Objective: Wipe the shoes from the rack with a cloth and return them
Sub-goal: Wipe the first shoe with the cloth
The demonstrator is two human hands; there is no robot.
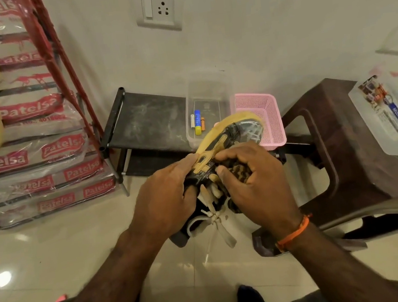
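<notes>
Above glossy tiles, hands (166, 201) gripping scuffed shoe (227, 144)

You are in a home, in a corner used for storage. The glossy cream floor tiles (41, 252) meet a plain painted wall with a switch-and-socket plate (159, 9). A low black shoe rack (143, 123) stands against that wall, beside a brown plastic stool (318, 134), a pink basket (261, 113) and stacked bags printed "Patelsa" (35, 158).

"Patelsa" on stacked bags (28, 159), "MULTI-BOX" on plastic box (393, 118)
</notes>
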